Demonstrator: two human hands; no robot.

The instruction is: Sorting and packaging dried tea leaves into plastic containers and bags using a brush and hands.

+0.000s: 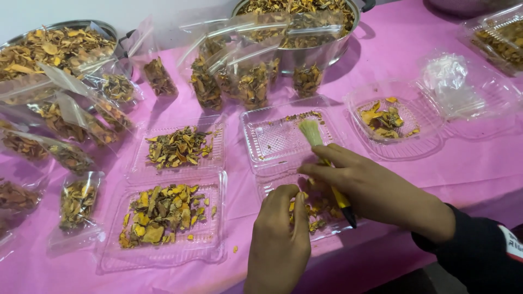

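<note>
**Q:** Grip of each hand, and where does the tool sit?

**A:** Right hand [376,188]: fingers pressed together around a yellow-handled brush [327,163], pale bristles lying on the upper half of an open clear clamshell tray [272,141]. Left hand [280,234]: fingers curled, resting on the tray's near half over some dried yellow pieces [313,209]; whether it pinches any cannot be told.

**Q:** Surroundings, largest first?

**A:** Pink-covered worktop [463,169]; two steel pots [316,51] heaped with dried material; an opened tray pair [163,256] full of pieces on the left; small filled plastic bags [76,204].

**Q:** What makes good brushing here?

**A:** Judged from the pose: short, light strokes toward the heap, the left hand bracing the flimsy tray so that crumbs do not flick onto the cloth.
</note>
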